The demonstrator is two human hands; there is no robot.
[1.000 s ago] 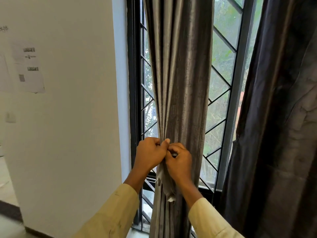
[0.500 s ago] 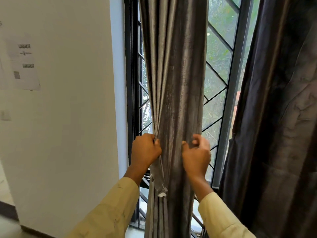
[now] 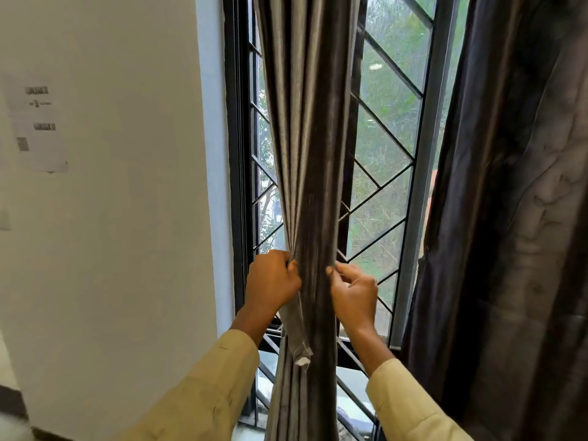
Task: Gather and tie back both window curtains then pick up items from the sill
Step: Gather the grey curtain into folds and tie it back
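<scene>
The gathered curtain (image 3: 313, 154) hangs as one tight column of grey pleats in front of the window frame (image 3: 234, 154), towards that frame's left side. The left hand (image 3: 273, 281) is closed around the bundle's left edge, squeezing the pleats together. The right hand (image 3: 354, 292), fingers curled, appears to pinch a fold on the bundle's right edge, though motion blur softens the fingertips. A narrow tie strip (image 3: 297, 338) of the same fabric dangles from under the left hand, its pale end loose against the pleats. The cloth looks soft, fairly heavy and slightly sleek, so it will probably sag and spread once the grip loosens. The best hold is likely at this pinched waist, one hand clamping the folds while the other takes the strip's free end around the bundle. The second curtain (image 3: 515, 218), darker and ungathered, hangs across the right side of the window frame. Within the frame a black diagonal grille (image 3: 378, 187) shows greenery beyond. Left of the frame is a white wall (image 3: 127, 218) with a paper notice (image 3: 36, 122) on it. No items on the sill can be made out.
</scene>
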